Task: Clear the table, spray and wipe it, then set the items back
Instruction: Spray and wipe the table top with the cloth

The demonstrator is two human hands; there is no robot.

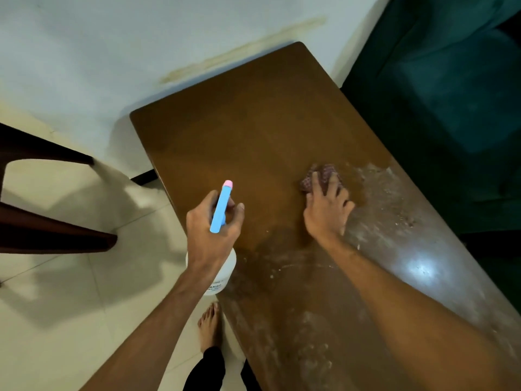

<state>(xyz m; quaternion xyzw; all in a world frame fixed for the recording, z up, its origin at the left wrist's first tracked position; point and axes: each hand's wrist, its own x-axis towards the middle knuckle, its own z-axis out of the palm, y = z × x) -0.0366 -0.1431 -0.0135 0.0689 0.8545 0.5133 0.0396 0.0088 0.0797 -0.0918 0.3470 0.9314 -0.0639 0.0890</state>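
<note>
A brown wooden table (253, 122) runs from the far wall toward me, its near half streaked with white foam and wet marks. My left hand (214, 232) grips a spray bottle (221, 210) with a blue head and pink nozzle, held over the table's left edge; its white body shows below my wrist. My right hand (327, 210) presses flat on a reddish checked cloth (324, 173) at the middle of the table, fingers spread over it. Most of the cloth lies beyond my fingertips.
A dark green sofa (451, 108) stands against the table's right side. Dark wooden chair legs (56, 232) reach in from the left over the pale tiled floor. My bare foot (210, 325) stands by the table's left edge. A white wall lies behind.
</note>
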